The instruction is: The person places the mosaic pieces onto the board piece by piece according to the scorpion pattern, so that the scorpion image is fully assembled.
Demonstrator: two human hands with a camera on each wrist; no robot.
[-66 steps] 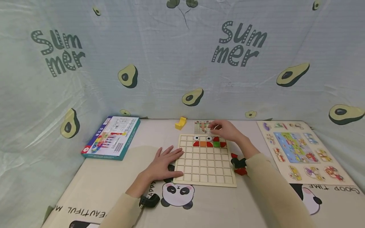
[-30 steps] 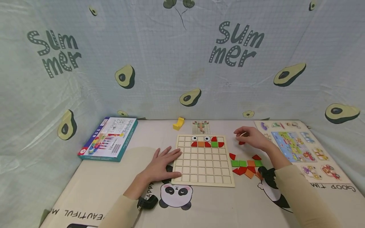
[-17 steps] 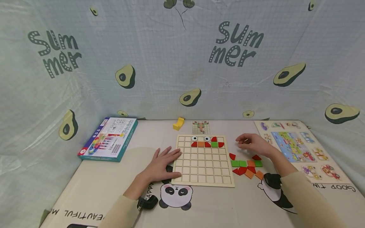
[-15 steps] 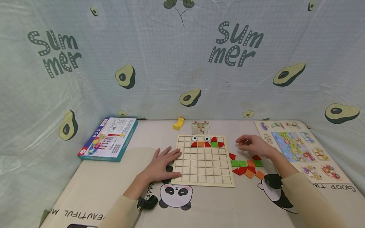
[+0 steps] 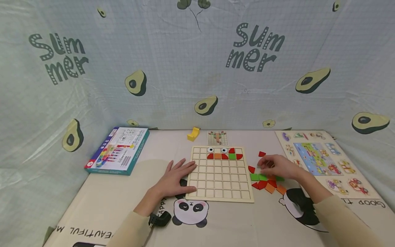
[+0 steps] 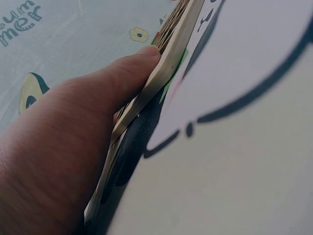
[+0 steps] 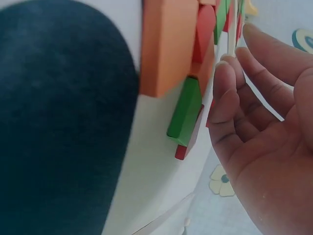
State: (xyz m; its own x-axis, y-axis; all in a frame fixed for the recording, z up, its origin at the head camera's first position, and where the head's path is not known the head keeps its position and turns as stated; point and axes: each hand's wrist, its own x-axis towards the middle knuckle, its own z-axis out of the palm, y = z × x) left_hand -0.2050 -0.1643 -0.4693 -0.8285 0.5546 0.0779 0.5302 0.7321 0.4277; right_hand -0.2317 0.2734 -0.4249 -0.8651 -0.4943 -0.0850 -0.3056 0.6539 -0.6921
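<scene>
My left hand (image 5: pixel 174 180) lies with spread fingers on the left edge of a wooden grid board (image 5: pixel 218 178); its thumb (image 6: pixel 132 71) rests over the rim in the left wrist view. Two eye tiles (image 5: pixel 210 150) and several red, orange and green tiles (image 5: pixel 232 156) sit in the board's top two rows. Right of the board, my right hand (image 5: pixel 279 166) hovers over loose tiles, fingers loosely bent, with nothing visible between them. Its palm partly hides orange and green tiles (image 7: pixel 186 110). One red tile (image 5: pixel 262 154) lies beyond the fingertips, another red quarter-round tile (image 5: pixel 251 169) beside them.
A small pattern card (image 5: pixel 217 138) lies behind the board, with a yellow block (image 5: pixel 193 134) to its left. A boxed toy (image 5: pixel 118 151) stands at the back left. A picture puzzle board (image 5: pixel 327 164) occupies the right side. A printed curtain (image 5: pixel 172 61) rises behind the table.
My right hand has gone from beside the pattern card out to the right, then down over the loose tiles, uncovering the far red tile. My left hand has stayed on the board.
</scene>
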